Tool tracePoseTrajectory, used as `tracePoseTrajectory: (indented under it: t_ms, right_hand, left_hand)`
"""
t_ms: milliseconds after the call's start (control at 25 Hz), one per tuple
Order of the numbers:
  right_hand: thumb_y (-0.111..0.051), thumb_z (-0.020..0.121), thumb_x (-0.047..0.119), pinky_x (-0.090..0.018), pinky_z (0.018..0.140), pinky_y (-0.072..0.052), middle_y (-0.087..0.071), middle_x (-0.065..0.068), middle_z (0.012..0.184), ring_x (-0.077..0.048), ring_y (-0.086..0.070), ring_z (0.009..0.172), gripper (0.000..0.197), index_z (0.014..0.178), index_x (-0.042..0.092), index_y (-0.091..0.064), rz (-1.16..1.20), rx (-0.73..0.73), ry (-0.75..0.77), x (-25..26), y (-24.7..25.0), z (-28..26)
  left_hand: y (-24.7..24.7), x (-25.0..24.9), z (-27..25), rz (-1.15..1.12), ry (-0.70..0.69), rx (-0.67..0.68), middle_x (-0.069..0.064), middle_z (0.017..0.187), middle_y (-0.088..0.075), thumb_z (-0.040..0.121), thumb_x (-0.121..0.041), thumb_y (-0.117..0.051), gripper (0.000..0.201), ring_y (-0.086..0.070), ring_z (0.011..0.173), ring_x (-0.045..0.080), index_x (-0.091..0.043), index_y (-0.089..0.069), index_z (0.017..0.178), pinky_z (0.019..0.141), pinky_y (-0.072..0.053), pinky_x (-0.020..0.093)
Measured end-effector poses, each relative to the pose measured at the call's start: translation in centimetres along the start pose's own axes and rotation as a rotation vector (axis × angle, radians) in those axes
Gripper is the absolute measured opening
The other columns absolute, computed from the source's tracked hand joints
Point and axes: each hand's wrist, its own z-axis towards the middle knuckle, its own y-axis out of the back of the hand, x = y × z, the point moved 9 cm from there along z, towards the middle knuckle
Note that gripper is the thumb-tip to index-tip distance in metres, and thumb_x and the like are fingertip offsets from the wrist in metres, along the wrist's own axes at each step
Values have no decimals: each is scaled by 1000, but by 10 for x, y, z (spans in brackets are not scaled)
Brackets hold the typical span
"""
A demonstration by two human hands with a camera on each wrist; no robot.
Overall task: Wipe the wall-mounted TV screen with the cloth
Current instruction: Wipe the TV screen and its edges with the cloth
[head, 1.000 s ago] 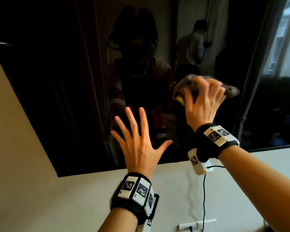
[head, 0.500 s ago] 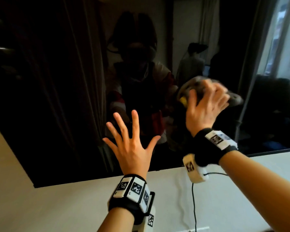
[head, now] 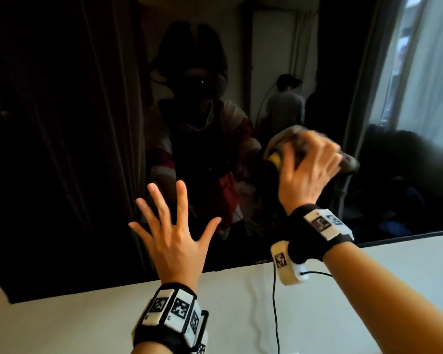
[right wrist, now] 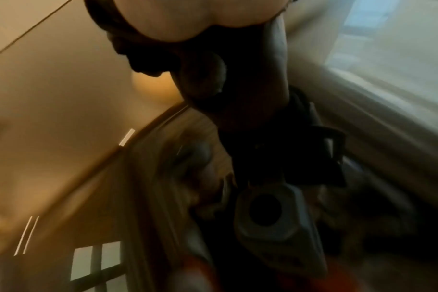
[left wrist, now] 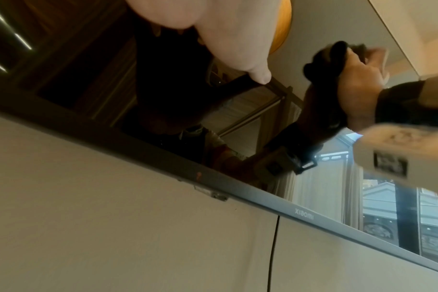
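The wall-mounted TV screen (head: 62, 123) is dark and glossy and fills most of the head view. My right hand (head: 310, 164) grips a bunched grey cloth (head: 279, 141) with a yellow patch and holds it against the screen right of centre; hand and cloth are blurred. My left hand (head: 174, 226) is spread flat, fingers straight, at the lower middle of the screen, holding nothing. In the left wrist view, the right hand (left wrist: 357, 83) curls round the dark cloth (left wrist: 337, 53) above the TV's lower bezel (left wrist: 302, 213). The right wrist view is blurred, showing only my palm (right wrist: 187, 19) and reflections.
A white wall (head: 87, 323) runs below the TV. A thin black cable (head: 274, 315) hangs down it under my right wrist. The screen reflects me, another person further back and a bright window on the right.
The head view has drifted, so more of the screen's left part shows. My right hand stays on about the same patch with the cloth and is now blurred. The left hand remains spread.
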Motion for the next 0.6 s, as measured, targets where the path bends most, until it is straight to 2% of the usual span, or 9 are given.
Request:
tracePoseTrajectory:
  t_ms: [40, 80, 120, 240, 280, 400, 440, 560, 600]
  right_hand:
    - [-46, 88, 43, -30, 90, -21, -46, -13, 114, -33, -41, 102, 39, 118, 18, -49, 23, -86, -171, -12, 7, 7]
    - [-44, 88, 43, -29, 90, -20, -46, -14, 115, -34, -41, 103, 40, 119, 17, -49, 19, -110, -250, -16, 8, 5]
    - [-45, 88, 43, -31, 90, -21, -45, -13, 116, -32, -39, 103, 39, 119, 18, -47, 1, -59, -195, -7, 4, -2]
    - [-49, 87, 45, -38, 89, -26, -38, -5, 113, -26, -36, 98, 35, 116, 26, -43, -55, 171, 262, 18, -10, -26]
    - [-49, 87, 45, -39, 89, -27, -40, -6, 113, -26, -36, 98, 34, 115, 26, -43, -52, 147, 239, 8, -5, -15]
    - [-46, 87, 43, -40, 93, -26, -46, -14, 115, -26, -36, 103, 33, 115, 28, -40, 22, -81, -171, -28, 14, 9]
    - [-45, 87, 44, -39, 93, -25, -45, -13, 116, -26, -36, 103, 33, 116, 27, -39, 12, -57, -161, -25, 11, 4]
    - [-47, 87, 45, -37, 91, -26, -39, -6, 114, -27, -37, 100, 35, 116, 26, -43, -75, 97, 185, -11, 3, -7]
    - [-47, 88, 44, -36, 91, -26, -42, -8, 114, -27, -38, 100, 35, 116, 24, -44, -77, 63, 149, -26, 11, 8]
  left_hand:
    - [0, 0, 0, 0, -1, -4, 21, 163, -4, 83, -72, -47, 93, -10, 146, 50, -24, -17, 156, 104, -21, 77]
    - [-1, -1, 2, 0, -3, -6, 21, 162, -4, 83, -71, -48, 93, -10, 146, 50, -24, -16, 156, 104, -21, 77]
    - [-1, -2, 2, -2, -1, 0, 22, 162, -3, 82, -70, -49, 94, -9, 146, 51, -24, -16, 157, 104, -20, 77]
    - [2, -3, -1, -28, 13, 17, 21, 163, -1, 81, -66, -53, 96, -7, 145, 52, -23, -14, 157, 105, -19, 77]
    - [3, -4, -1, -44, 29, 24, 21, 163, 0, 80, -65, -54, 96, -7, 145, 52, -23, -13, 157, 105, -19, 78]
    - [9, -25, 2, -80, -7, 14, 20, 162, 0, 80, -65, -55, 95, -9, 144, 54, -22, -17, 156, 107, -17, 76]
    - [10, -42, 4, -82, -65, 7, 20, 162, -1, 80, -66, -55, 95, -10, 144, 53, -24, -17, 156, 108, -17, 74]
    - [3, -100, 12, -88, -180, 17, 15, 163, -5, 77, -71, -60, 100, -9, 146, 47, -30, -14, 156, 109, -17, 70]
    - [-3, -117, 11, -88, -180, 37, 13, 164, -4, 75, -72, -62, 104, -6, 147, 44, -32, -12, 156, 110, -15, 70]
